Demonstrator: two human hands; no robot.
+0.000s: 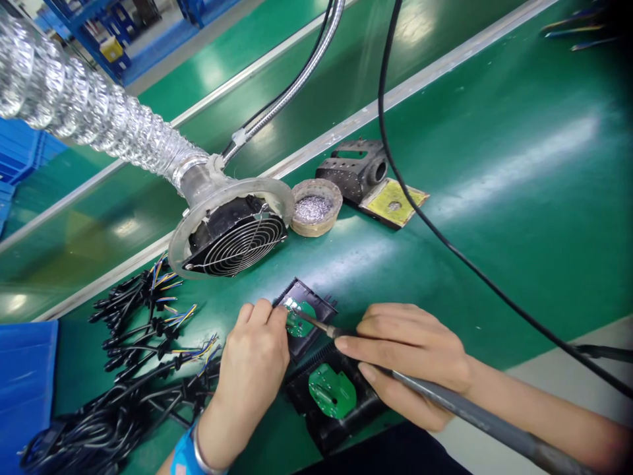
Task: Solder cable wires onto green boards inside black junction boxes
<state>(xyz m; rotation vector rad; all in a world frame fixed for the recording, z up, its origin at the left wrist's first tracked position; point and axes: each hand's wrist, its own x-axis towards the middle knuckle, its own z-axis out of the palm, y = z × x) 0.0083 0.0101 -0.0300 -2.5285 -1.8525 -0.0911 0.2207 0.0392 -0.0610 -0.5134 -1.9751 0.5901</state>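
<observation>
My right hand (413, 359) grips a soldering iron (475, 415) like a pen, its tip pointing left onto a small green circuit board (309, 323). That board sits in a black plastic housing (316, 300). My left hand (254, 356) is at the housing's left edge with its fingers curled together; whatever they pinch is hidden behind the knuckles. Closer to me lies a second black housing (321, 432) holding another green circuit board (332, 392). It is partly under my right hand.
A fume extractor fan (242, 244) hangs over the green bench. Behind are a round bowl of solder bits (314, 210) and an iron stand (353, 173) with a yellow sponge (393, 204). Black cables (148, 389) pile at left beside a blue bin (27, 389). A black cord (445, 244) crosses right.
</observation>
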